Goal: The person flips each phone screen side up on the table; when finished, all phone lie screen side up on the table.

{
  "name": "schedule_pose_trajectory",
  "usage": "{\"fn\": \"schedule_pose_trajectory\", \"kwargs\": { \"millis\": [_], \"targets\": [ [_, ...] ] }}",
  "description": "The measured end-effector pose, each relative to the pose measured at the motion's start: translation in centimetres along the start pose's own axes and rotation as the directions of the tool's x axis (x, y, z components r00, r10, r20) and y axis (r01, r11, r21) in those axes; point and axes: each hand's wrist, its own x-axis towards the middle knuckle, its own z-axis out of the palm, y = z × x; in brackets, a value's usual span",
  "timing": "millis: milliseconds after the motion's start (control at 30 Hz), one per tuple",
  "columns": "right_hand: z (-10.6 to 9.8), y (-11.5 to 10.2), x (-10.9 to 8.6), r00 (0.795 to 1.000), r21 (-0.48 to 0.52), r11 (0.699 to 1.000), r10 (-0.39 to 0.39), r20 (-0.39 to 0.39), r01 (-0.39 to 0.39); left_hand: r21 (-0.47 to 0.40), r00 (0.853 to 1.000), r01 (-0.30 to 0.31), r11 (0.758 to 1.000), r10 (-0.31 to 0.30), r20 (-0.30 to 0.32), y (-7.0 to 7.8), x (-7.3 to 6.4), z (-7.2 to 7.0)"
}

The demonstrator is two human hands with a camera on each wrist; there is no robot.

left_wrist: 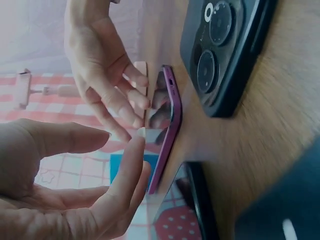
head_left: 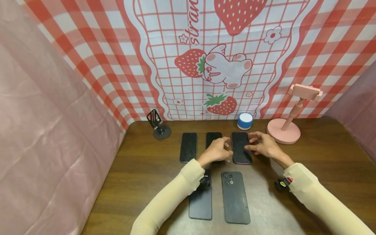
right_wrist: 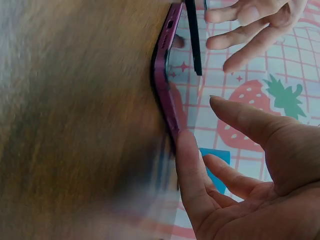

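A smartphone with a purple edge [head_left: 242, 148] lies screen up in the back row. My right hand [head_left: 264, 145] is at its right side, fingertips right at the edge and thumb over the screen. In the right wrist view, thumb and fingers [right_wrist: 192, 185] of that hand are spread apart. My left hand [head_left: 216, 150] hovers on the phone's other side, its fingers [left_wrist: 127, 175] loosely bent with nothing between them. It partly covers a second dark phone [head_left: 213, 137]. Further left lies a third phone [head_left: 188, 147], screen up.
Nearer the front lie a dark phone with its camera side up [head_left: 237, 199] and another dark phone [head_left: 201, 205], partly under the left wrist. Along the back stand a black folding stand [head_left: 161, 130], a blue-and-white round container [head_left: 245, 121] and a pink phone stand [head_left: 283, 131].
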Motion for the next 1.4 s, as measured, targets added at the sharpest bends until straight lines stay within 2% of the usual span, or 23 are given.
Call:
{"fn": "schedule_pose_trajectory", "kwargs": {
  "millis": [133,300,567,833,967,1133,1300,1400],
  "targets": [
    [0.3,-0.5,-0.5,1.0,0.008,1.0,-0.03,0.002,0.03,-0.001,0.998,-0.054,0.999,0.054,-0.022,-0.8,-1.3,-0.9],
    [0.9,-1.2,-1.3,0.998,-0.001,0.998,-0.057,0.013,0.057,-0.012,0.997,-0.073,0.997,0.072,-0.037,-1.8,-3.3,-1.8],
    [2.2,-2.3,-2.2,0.99,-0.004,0.991,-0.13,0.062,0.13,0.088,0.985,-0.116,0.989,0.126,-0.118,-3.9,-6.4,-2.6],
    [3.1,-3.6,-3.1,0.975,0.01,0.984,-0.177,0.131,0.178,0.152,0.971,-0.101,0.983,0.131,-0.198,-5.4,-9.8,-2.5],
    [3.9,-4.2,-3.4,0.965,0.032,0.979,-0.203,0.167,0.201,0.195,0.967,-0.062,0.979,0.107,-0.23,-5.9,-11.5,-2.3],
    [5.1,-5.0,-3.4,0.95,0.041,0.971,-0.24,0.199,0.236,0.242,0.968,-0.006,0.97,0.067,-0.244,-6.4,-13.6,-1.8],
    [6.5,-5.5,-3.3,0.935,0.051,0.962,-0.271,0.228,0.267,0.281,0.963,0.02,0.96,0.058,-0.264,-6.6,-15.2,-1.1],
    [7.4,-5.7,-3.2,0.927,0.062,0.959,-0.283,0.246,0.276,0.31,0.967,0.04,0.95,0.042,-0.253,-6.5,-15.9,-0.5]
  ]
}}
